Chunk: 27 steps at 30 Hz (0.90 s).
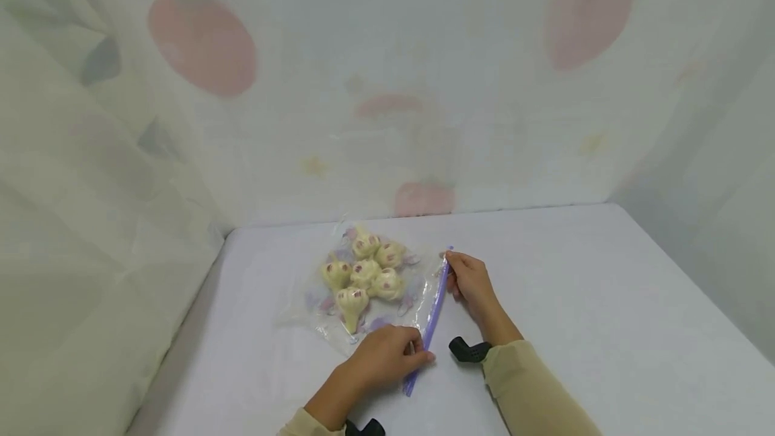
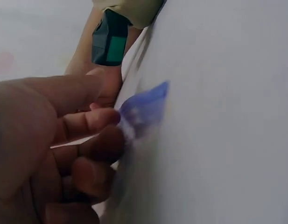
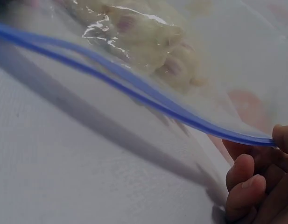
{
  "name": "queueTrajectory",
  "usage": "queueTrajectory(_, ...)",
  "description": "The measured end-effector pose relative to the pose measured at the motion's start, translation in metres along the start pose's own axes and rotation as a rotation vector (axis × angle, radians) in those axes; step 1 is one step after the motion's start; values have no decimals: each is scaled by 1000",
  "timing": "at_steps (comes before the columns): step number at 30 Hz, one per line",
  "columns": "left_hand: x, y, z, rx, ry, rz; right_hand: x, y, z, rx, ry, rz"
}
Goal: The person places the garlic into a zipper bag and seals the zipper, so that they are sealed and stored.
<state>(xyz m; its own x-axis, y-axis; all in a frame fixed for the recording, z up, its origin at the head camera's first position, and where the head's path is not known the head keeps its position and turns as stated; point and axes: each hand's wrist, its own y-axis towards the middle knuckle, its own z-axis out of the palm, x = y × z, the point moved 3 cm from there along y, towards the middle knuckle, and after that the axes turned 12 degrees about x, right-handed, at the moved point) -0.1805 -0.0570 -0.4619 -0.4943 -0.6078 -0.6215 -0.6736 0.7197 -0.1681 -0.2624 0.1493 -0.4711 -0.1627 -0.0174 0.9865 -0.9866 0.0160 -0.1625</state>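
A clear zip-top bag (image 1: 305,301) with a purple-blue zip strip (image 1: 437,305) lies on the white table. Several pale garlic bulbs (image 1: 365,273) with purplish patches are inside it. My right hand (image 1: 472,281) pinches the far end of the strip between thumb and fingers. At the near end, my left hand (image 1: 387,355) has its curled fingers on the strip, whose tip (image 2: 151,105) sticks out past the fingertips in the left wrist view. Seen from the right wrist, the strip's two blue edges (image 3: 148,100) run slightly apart along the middle, above their shadow on the cloth.
White cloth covers the table (image 1: 575,301). Behind it hangs a pale curtain (image 1: 484,120) printed with strawberries, and more fabric (image 1: 91,254) closes off the left side. A black wrist device (image 1: 469,350) is strapped by the right sleeve (image 1: 533,382).
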Motion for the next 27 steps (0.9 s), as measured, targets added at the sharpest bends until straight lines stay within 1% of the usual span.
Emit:
queueTrajectory(2, -1, 5, -6, 14, -2, 5, -2, 0, 0, 6, 22, -2)
queueTrajectory(4, -3, 12, -17, 3, 12, 12, -4, 0, 0, 3, 43, -11)
queueTrajectory(6, -6, 21, -31, -32, 22, 26, -4, 0, 0, -9, 54, -23)
queueTrajectory(11, -14, 45, -69, -136, 2, 59, -7, 1, 2, -30, 71, -38)
queueTrajectory(13, -14, 57, -80, -176, 7, 70, -9, 1, 3, -26, 85, -40)
queueTrajectory(15, -13, 68, -88, -211, 20, 75, -12, 1, 4, -14, 97, -49)
queueTrajectory(17, -11, 79, -92, -228, 25, 75, -13, 1, 4, -2, 106, -64)
queueTrajectory(19, -10, 89, -92, -227, 22, 63, -13, 1, 4, 12, 108, -83)
queueTrajectory(23, -8, 112, -86, -206, 3, 43, -10, 0, 0, 23, 84, -121)
queueTrajectory(25, -8, 124, -82, -193, 13, 27, -8, 0, -2, 21, 70, -140)
queueTrajectory(27, -9, 131, -78, -179, 32, 11, -7, -2, -4, 18, 63, -148)
